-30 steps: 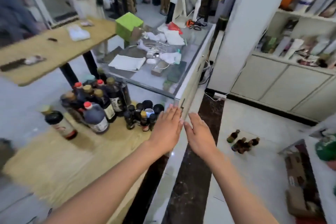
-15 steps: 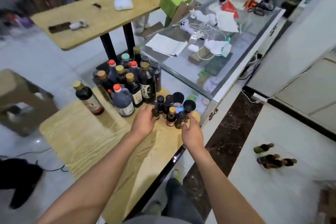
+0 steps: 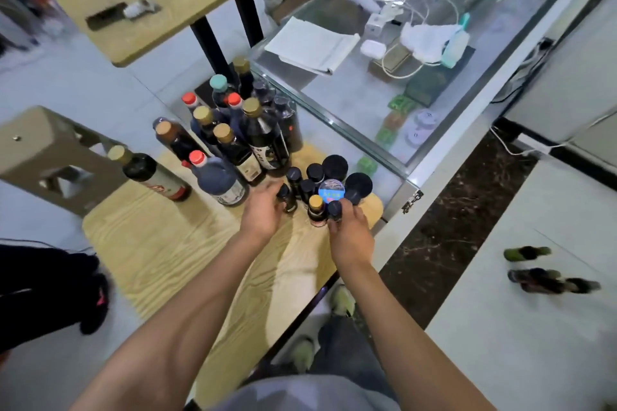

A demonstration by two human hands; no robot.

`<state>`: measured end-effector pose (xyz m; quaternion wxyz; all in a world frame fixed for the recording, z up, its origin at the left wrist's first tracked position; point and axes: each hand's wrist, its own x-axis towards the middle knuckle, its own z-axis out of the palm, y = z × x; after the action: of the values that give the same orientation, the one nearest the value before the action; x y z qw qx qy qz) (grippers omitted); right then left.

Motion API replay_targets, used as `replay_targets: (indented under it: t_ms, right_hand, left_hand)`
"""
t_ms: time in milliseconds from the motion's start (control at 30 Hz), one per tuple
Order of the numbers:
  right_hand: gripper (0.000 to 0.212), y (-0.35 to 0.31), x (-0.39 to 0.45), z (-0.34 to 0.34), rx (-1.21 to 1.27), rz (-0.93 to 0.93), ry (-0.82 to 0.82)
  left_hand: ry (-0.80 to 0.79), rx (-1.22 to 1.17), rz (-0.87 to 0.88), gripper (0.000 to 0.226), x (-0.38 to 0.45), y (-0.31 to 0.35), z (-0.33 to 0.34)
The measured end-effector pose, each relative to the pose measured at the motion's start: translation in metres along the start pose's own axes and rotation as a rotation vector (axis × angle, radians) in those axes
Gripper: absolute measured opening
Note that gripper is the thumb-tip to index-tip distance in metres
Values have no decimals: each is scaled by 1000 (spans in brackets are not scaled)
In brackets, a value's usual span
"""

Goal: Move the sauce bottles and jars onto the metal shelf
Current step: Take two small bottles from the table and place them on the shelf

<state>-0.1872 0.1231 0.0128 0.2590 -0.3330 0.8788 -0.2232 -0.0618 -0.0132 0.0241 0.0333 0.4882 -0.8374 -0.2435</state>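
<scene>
Tall bottles (image 3: 233, 130) stand behind small jars (image 3: 320, 187) on table (image 3: 160, 243).

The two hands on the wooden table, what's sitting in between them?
In the head view, a small dark bottle with a gold cap stands between the left hand and right hand, with small black-capped bottles behind.

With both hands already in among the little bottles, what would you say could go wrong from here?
1. The small bottles stand tightly packed; as the left hand grips one and the right hand grips another, neighbours such as the gold-capped bottle may topple.
2. The cluster sits near the wooden table's edge, so a knocked bottle might roll off.
3. The tall bottles stand right behind and could be bumped.
</scene>
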Motion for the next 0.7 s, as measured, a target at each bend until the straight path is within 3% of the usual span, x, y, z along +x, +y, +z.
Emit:
replay_targets:
  t_ms: [133, 333, 433, 700]
  right_hand:
    - [32, 0, 1, 1, 13, 4, 8]
    - [33, 5, -8, 1, 128, 47, -2]
    - [31, 9, -21, -1, 218, 49, 29]
    - [33, 0, -63, -9, 482, 88, 100]
  left_hand:
    - [-1, -2, -30, 51, 0, -4, 3]
    - [3, -66, -60, 32, -8, -12, 2]
    - [8, -172, -51, 22, -20, -15, 0]
    - [-75, -558, 4, 26, -69, -9, -22]
